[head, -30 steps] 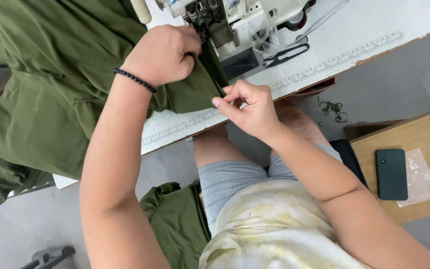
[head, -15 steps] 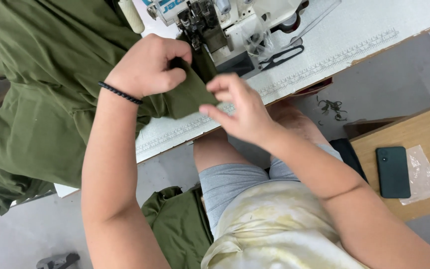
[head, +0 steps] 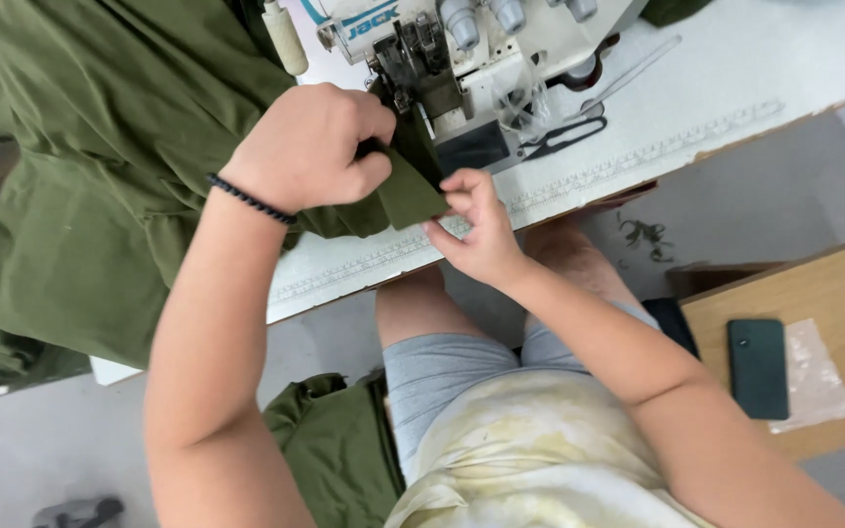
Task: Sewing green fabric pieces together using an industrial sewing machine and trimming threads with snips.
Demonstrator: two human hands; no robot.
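- Olive-green cloth [head: 100, 176]: a large garment piece heaped over the left part of the white sewing table [head: 696, 127], its near corner drawn toward the machine's foot.
- My left hand [head: 310, 147]: fingers curled shut into a fist, clamped on a gathered fold of the cloth just left of the presser area; a black bead bracelet [head: 249, 200] sits at the wrist.
- My right hand [head: 481, 230]: thumb and forefinger pressed together, pinching the free corner of the cloth at the table's front edge; the other fingers are loosely bent beneath.
- Sewing machine [head: 471, 49]: white overlock head at the table's far side; the needle and knife area lies just beyond my left knuckles, partly hidden by them.
- Thread snips [head: 564, 137]: dark, lying on the table right of the machine, apart from both hands.
- More green cloth [head: 334, 450]: a second bundle hanging beside my left thigh, below the table.
- Wooden side stand [head: 823, 293]: to my right, bearing a dark phone [head: 758, 367] and a clear plastic wrapper [head: 819, 376].
- Risk, as I judge it: my left knuckles are very near the foot, so feeding could bring them against the needle; the bunched fold could also catch as a pleat, or the pinched corner could slip and enter skewed.
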